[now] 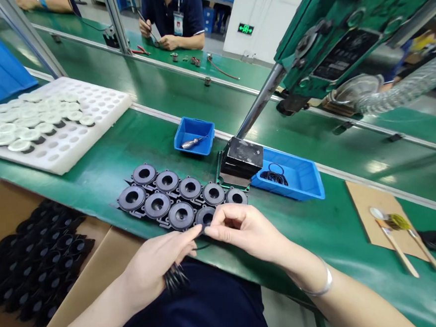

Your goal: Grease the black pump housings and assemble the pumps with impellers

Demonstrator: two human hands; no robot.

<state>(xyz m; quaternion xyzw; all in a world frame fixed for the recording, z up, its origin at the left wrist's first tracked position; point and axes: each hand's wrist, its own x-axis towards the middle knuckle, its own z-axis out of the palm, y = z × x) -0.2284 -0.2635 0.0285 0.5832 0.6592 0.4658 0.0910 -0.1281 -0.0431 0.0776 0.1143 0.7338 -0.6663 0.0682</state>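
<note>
Black round parts with hollow centres lie in two rows on the green bench, left of and nearer the wearer than the black block under the green machine; the far row's end part sits just beside that block. Nearer the wearer than the block, the right hand has thumb and forefinger closed at the near row's end part, though whether they grip its rim or something thin cannot be told. Left of it, the left hand points its forefinger to the same spot, its other fingers curled around a dark bundle of thin strands. Just right of the block is a long blue bin with black rings inside; to its left, slightly farther off, a small blue bin holds a metal-handled tool. Well left of the block, a white foam tray bears pale discs; well right of it, brushes lie on cardboard.
</note>
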